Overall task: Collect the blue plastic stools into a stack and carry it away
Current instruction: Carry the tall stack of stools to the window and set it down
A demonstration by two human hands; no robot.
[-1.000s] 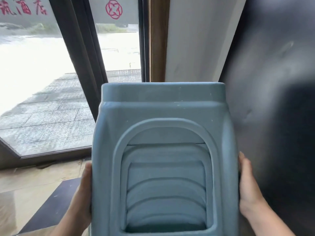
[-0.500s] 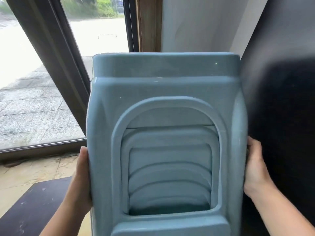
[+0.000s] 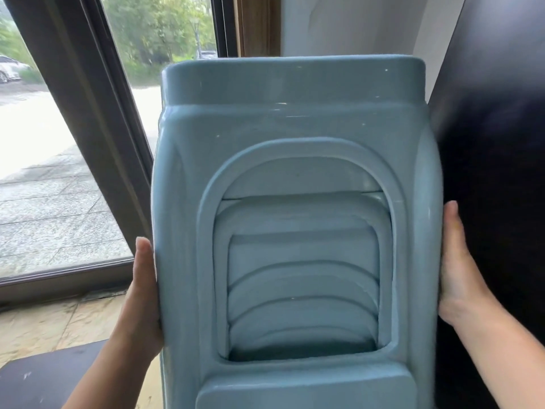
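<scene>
A stack of blue plastic stools fills the middle of the head view, held upright close in front of me. Several nested stool edges show through the arched opening in its side. My left hand presses flat against the stack's left side. My right hand grips the right side, fingers hidden behind it. The bottom of the stack is cut off by the frame edge.
A large glass window with a dark frame stands at the left, paving outside. A dark panel rises close on the right. A white wall is behind. A dark mat lies on the beige floor at lower left.
The stack has risen in view and looks closer. The camera has tilted up, showing trees and a car outside. Both hands keep their grip on the sides.
</scene>
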